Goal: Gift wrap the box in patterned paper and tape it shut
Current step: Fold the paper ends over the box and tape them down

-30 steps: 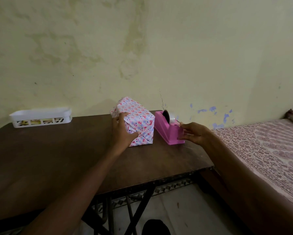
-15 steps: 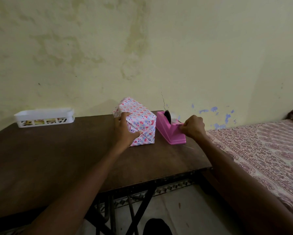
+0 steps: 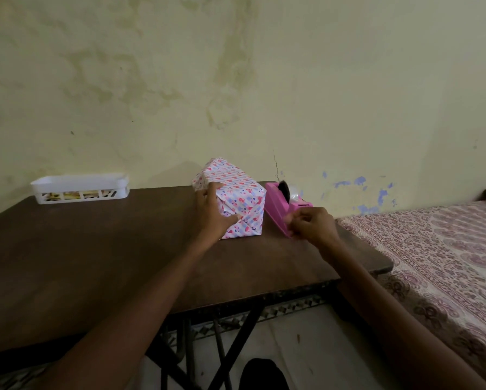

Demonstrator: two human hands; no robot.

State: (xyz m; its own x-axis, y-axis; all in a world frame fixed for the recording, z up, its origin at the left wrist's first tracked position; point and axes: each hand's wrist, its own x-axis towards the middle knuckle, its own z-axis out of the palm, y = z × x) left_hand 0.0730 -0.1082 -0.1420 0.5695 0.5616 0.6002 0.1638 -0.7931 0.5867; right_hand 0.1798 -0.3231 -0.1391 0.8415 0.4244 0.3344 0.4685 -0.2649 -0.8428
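A first-person view looks down at a dark brown wooden counter [image 3: 95, 249] set against a stained pale yellow wall [image 3: 292, 80]. Near the counter's far edge stands the box [image 3: 243, 197], fully covered in white paper with a pink and blue pattern. One folded end faces the viewer, its flaps meeting in diagonal creases.

The left hand [image 3: 212, 215] holds the box at its near left corner. Its fingers [image 3: 208, 192] curl over the top edge, and its thumb [image 3: 232, 220] lies flat across the folded end, pressing on the flaps.

Just to the right of the box, almost touching it, sits a pink tape dispenser [image 3: 277, 205] holding a roll of clear tape [image 3: 294, 192]. The right hand [image 3: 312, 225] is at the dispenser's near end, covering part of it. Its fingers [image 3: 292, 225] are curled, with thumb and forefinger drawn close together. Whether they pinch a strip of tape cannot be seen.

Well away on the counter's far left, a white slotted plastic basket [image 3: 80, 188] stands by the wall, with something pale inside. On the right, beside the counter, is a bed [image 3: 433, 249] covered in maroon and cream patterned cloth.
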